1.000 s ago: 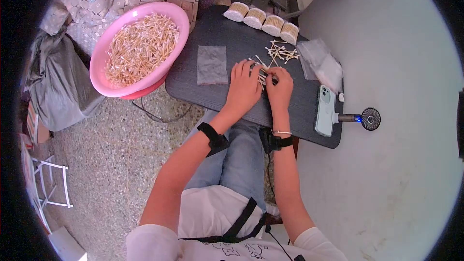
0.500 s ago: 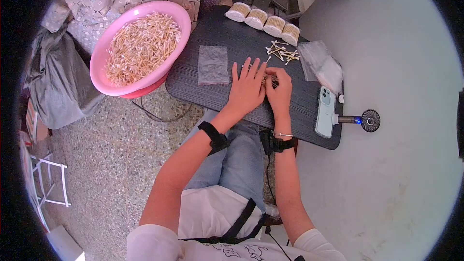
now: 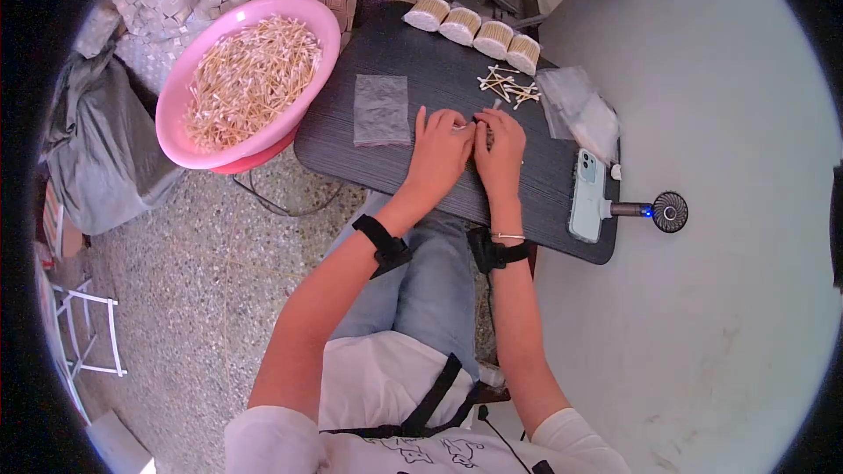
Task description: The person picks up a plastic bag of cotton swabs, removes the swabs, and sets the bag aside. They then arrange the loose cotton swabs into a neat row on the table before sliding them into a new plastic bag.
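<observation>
So, what's changed: half a second ago the left hand [image 3: 439,154] was lying flat with its fingers spread over the swabs, and a second ago the sticks were fanned out under both hands. Now the fingers have curled in and both hands have drawn together at the middle of the counter [image 3: 421,70], so the scattered sticks have been pulled into one small bunch [image 3: 481,125]. From my end it reads as gathered rather than spread, though I can't count them since most of the bunch is hidden under the fingers.

Hands: the left hand is narrow, fingertips pinched in on the left side of the bunch. The right hand [image 3: 502,151] is the same, thumb and fingers closed on the right side, and the fingertips of both hands are nearly touching. One stick end pokes out on the far side.

Around it nothing has moved. The flat bag [image 3: 382,111] lies just left of the left hand, and a little pile of loose swabs [image 3: 507,88] sits just beyond the hands. Four rolls [image 3: 474,31] line the far edge, the phone [image 3: 587,195] and fan [image 3: 669,211] are on the right, and the pink basin [image 3: 171,123] of swabs is off to the left.
</observation>
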Demonstrator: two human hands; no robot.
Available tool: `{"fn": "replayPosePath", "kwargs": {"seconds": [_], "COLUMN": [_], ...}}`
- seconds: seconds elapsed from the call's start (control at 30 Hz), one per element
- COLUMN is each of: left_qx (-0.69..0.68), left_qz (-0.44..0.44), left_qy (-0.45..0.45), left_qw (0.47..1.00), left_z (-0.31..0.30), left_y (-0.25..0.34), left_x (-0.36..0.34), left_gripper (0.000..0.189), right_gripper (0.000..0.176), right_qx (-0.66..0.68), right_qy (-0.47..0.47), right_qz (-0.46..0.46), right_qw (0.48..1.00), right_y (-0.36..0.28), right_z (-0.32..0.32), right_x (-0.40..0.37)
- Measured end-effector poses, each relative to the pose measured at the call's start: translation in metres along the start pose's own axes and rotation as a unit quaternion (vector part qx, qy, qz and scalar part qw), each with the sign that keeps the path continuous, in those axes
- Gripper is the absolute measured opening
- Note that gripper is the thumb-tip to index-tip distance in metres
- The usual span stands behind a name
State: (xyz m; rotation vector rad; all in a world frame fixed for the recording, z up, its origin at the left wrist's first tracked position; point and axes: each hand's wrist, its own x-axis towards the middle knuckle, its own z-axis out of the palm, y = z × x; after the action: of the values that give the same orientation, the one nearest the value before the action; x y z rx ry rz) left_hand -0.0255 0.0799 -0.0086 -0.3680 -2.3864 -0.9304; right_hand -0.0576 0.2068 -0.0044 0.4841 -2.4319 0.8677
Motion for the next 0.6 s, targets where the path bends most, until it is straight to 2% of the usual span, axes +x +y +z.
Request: {"fn": "replayPosePath", "kwargs": {"seconds": [0.07, 0.17, 0.37, 0.47, 0.57, 0.6], "left_qx": [-0.005, -0.005, 0.028, 0.051, 0.1, 0.119], "left_qz": [-0.001, -0.002, 0.006, 0.029, 0.057, 0.062], "left_qy": [0.002, -0.002, -0.025, -0.043, -0.074, -0.08], "left_qw": [1.0, 1.0, 0.999, 0.997, 0.991, 0.988], "left_z": [-0.001, -0.002, -0.002, -0.001, 0.003, 0.005], "left_y": [0.0, 0.001, 0.004, 0.006, 0.003, 0.002], "left_x": [-0.001, 0.0, -0.002, -0.003, -0.004, -0.004], "left_gripper": [0.025, 0.025, 0.037, 0.042, 0.042, 0.042], "right_gripper": [0.017, 0.021, 0.027, 0.031, 0.041, 0.043], "right_qx": [-0.037, -0.09, -0.027, 0.006, -0.045, -0.06], "right_qy": [0.002, 0.062, 0.066, 0.019, -0.031, -0.068], "right_qz": [0.04, 0.043, 0.123, 0.114, 0.001, -0.007], "right_qw": [0.999, 0.993, 0.99, 0.993, 0.999, 0.996], "right_y": [-0.002, 0.0, -0.002, 0.002, 0.015, 0.02], "right_z": [-0.005, -0.004, -0.008, -0.024, -0.038, -0.042], "right_x": [0.001, -0.001, -0.003, -0.004, -0.013, -0.018]}}
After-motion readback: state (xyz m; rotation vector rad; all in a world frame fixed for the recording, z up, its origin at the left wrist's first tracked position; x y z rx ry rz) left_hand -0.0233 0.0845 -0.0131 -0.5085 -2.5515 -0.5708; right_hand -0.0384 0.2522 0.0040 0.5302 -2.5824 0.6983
